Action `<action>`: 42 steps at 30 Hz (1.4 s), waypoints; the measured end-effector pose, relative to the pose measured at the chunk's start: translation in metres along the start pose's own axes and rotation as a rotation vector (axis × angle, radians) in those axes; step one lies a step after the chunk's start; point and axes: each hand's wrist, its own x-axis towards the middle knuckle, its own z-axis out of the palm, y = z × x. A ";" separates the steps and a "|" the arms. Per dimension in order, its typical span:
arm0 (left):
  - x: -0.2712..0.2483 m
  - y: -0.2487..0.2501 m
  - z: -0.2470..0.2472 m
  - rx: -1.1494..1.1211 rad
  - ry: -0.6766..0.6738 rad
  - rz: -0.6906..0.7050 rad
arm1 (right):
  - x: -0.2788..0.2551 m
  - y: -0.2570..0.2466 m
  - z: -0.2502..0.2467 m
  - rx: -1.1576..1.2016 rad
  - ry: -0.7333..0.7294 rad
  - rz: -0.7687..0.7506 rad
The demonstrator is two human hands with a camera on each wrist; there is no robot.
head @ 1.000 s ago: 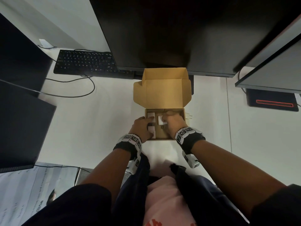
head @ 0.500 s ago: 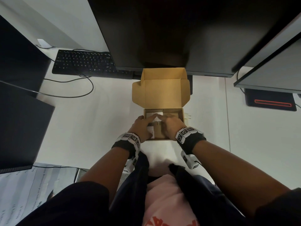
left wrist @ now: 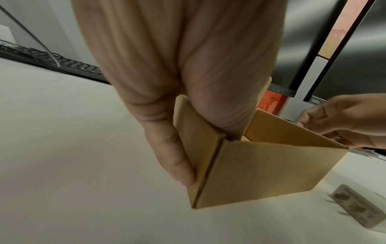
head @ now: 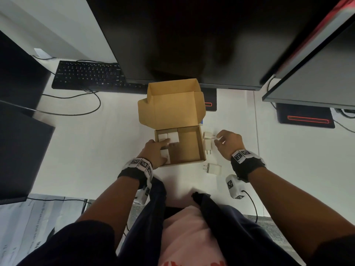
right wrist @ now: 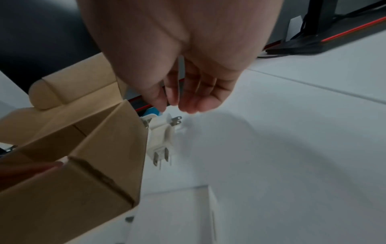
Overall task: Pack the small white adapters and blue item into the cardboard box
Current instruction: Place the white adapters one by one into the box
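The open cardboard box [head: 192, 150] stands mid-desk with its lid up. Three white adapters [head: 169, 138] lie along its left side. My left hand [head: 163, 148] straddles the left wall [left wrist: 250, 168]: the thumb [left wrist: 177, 161] presses outside it while the fingers reach inside and touch the adapters. My right hand [head: 218, 140] hovers empty, fingers loosely bent [right wrist: 188, 102], just above two adapters [right wrist: 160, 137] leaning on the box's right wall [head: 208, 140]. Another adapter [head: 214, 168] lies flat near the front right corner. The blue item [head: 201, 122] peeks out behind the box.
A large dark monitor [head: 192, 45] overhangs the box's lid. A black keyboard [head: 90, 75] with a cable lies at the back left. Monitor stands with red stripes [head: 307, 119] sit at the right. Papers [head: 28, 227] lie at the front left.
My right hand has left the box and swung right to above the adapters beside it. The left hand stays at the box's left wall.
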 end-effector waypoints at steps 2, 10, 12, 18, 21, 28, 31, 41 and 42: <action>-0.002 0.000 -0.001 -0.023 0.015 -0.011 | 0.000 0.002 0.010 -0.016 -0.058 0.012; -0.001 0.011 -0.001 -0.002 -0.007 -0.053 | 0.002 -0.008 0.042 -0.063 -0.048 0.074; -0.001 0.011 -0.001 -0.002 -0.011 -0.053 | 0.001 -0.006 0.042 -0.070 -0.049 0.070; 0.002 0.007 0.000 -0.032 -0.003 -0.047 | -0.004 0.007 0.035 -0.023 -0.056 0.072; 0.003 0.006 0.000 -0.021 -0.003 -0.040 | -0.011 0.009 0.028 -0.025 -0.026 0.020; 0.008 0.001 0.002 -0.039 0.020 -0.020 | -0.052 0.027 0.020 0.047 -0.167 -0.132; 0.008 0.001 0.002 -0.037 0.021 -0.009 | -0.064 0.037 0.026 -0.090 -0.281 -0.251; 0.007 -0.001 0.001 -0.042 0.027 0.007 | -0.051 -0.006 -0.002 0.321 0.228 -0.238; 0.007 -0.001 0.000 -0.046 0.029 0.010 | -0.049 -0.019 -0.003 0.330 0.189 -0.281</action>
